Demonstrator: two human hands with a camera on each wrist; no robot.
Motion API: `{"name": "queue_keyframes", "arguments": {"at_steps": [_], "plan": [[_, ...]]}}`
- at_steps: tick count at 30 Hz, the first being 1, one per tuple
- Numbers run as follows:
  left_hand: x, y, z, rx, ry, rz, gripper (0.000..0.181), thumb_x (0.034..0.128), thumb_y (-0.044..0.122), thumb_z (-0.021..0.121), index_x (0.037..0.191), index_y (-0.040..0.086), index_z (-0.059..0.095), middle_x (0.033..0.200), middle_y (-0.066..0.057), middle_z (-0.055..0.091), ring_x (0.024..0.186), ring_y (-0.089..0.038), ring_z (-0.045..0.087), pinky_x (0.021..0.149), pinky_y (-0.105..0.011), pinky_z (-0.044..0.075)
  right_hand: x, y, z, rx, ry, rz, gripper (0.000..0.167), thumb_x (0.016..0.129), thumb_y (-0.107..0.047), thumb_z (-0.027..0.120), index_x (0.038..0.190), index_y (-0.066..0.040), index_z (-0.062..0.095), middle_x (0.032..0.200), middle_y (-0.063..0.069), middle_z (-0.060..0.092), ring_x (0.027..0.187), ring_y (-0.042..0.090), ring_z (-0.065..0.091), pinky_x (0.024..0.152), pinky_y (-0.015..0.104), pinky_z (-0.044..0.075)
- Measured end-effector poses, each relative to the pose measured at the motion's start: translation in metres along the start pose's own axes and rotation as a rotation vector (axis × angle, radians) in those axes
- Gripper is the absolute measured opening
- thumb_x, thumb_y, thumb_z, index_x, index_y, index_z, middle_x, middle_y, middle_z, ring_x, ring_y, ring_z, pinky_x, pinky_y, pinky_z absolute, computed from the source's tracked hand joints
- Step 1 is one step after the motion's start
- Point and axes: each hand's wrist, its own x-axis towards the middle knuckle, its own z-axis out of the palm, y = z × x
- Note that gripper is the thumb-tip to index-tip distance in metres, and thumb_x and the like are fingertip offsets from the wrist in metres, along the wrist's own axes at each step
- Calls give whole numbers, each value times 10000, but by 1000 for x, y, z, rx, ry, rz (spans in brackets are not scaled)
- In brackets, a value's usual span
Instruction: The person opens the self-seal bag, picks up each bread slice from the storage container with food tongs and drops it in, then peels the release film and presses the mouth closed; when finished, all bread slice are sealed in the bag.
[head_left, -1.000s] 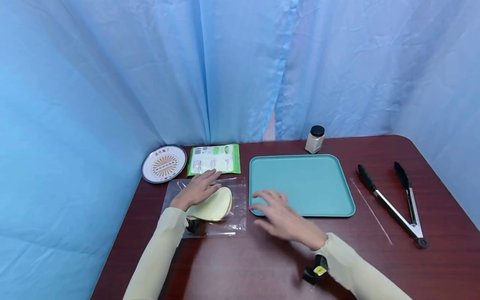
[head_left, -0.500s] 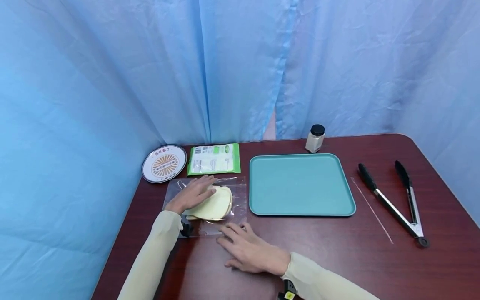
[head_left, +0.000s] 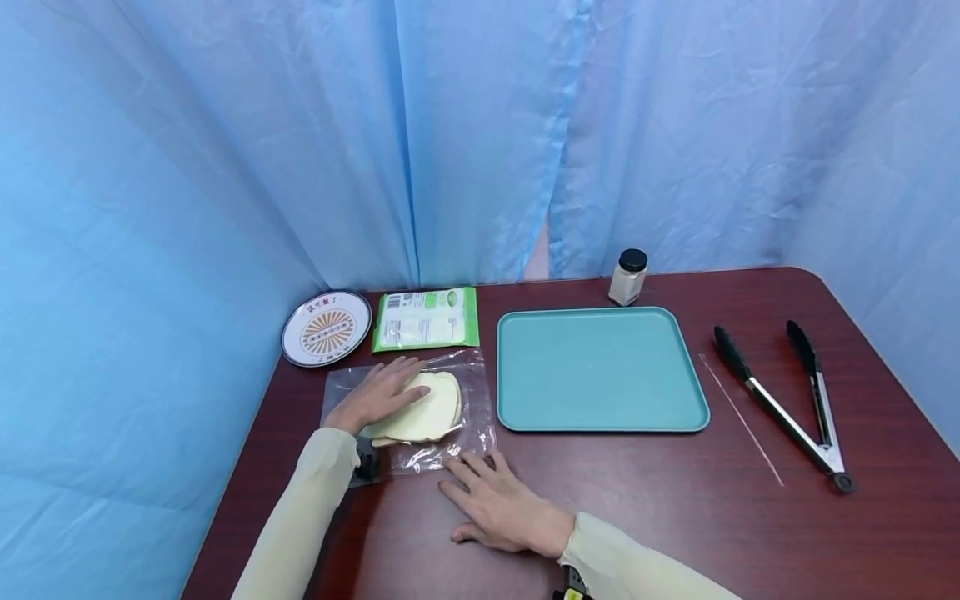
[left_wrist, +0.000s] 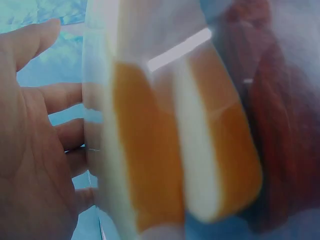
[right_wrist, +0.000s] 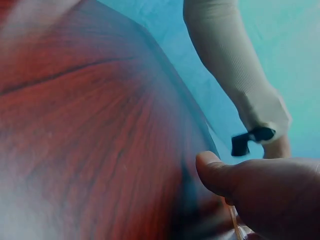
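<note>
Pale bread slices lie stacked in a clear plastic bag at the left of the table. My left hand rests over the left part of the bag with its fingers extended. Close up in the left wrist view, the slices show brown crust behind shiny plastic, beside the extended fingers. At the bag's near right corner is my right hand, palm down, fingers spread, the tips at the plastic edge. Only its thumb side shows clearly in the right wrist view.
Behind the bag lie a round patterned plate and a green-and-white packet. A teal tray sits to the right, with a black-lidded jar behind it. Farther right are spread tongs and a thin clear strip.
My right hand has moved left and nearer, from the tray's front left corner to the bag's near edge. The bag has turned slightly, and my left hand has shifted a little left.
</note>
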Motion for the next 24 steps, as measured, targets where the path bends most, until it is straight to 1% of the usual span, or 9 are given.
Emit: {"name": "queue_keyframes", "arguments": {"at_steps": [3,7,11,15,18,21,24], "plan": [[-7,-2,1,1,-4,-22,672,1025,530,447,1561,131,371,1611,-185,364,1535,-400,258,1241,-648,161,-2,6,2,-2,9,13,688,956,-662,463,1479,-216,492,1568,39,449,1426,278,449,1108,528,397],[-20,-4,2,-27,7,-59,695,1016,544,465,1572,144,348,1619,-187,349,1536,-400,255,1237,-658,153,-6,13,4,-6,31,29,689,951,-656,485,1473,-206,499,1541,35,482,1416,284,448,1077,510,391],[-36,-6,5,-46,21,-92,719,1013,541,476,1573,112,337,1617,-199,347,1527,-422,261,1226,-671,163,-8,19,4,23,55,48,684,939,-645,524,1459,-201,510,1512,25,506,1407,296,444,1067,521,390],[-53,-10,8,-63,33,-111,718,1013,518,494,1571,95,337,1617,-198,348,1520,-432,272,1216,-679,183,-9,24,5,52,81,56,671,931,-631,551,1439,-195,521,1491,20,524,1401,303,444,1071,523,386],[-64,-12,10,-60,45,-119,711,1019,513,485,1569,87,338,1612,-199,357,1511,-441,287,1202,-686,210,-8,25,6,54,111,49,671,926,-633,556,1427,-188,529,1482,34,533,1391,307,451,1070,532,394],[-75,-14,13,-73,55,-142,718,1020,516,479,1572,82,329,1610,-199,361,1507,-445,290,1197,-684,224,-6,27,8,49,136,51,682,918,-647,557,1422,-189,532,1473,45,542,1382,309,459,1073,544,398],[-87,-14,17,-95,69,-162,726,1019,505,489,1575,71,315,1607,-205,363,1504,-454,291,1193,-681,237,-2,31,9,57,137,70,682,921,-642,557,1426,-185,529,1463,47,553,1390,310,455,1070,552,399]]}}
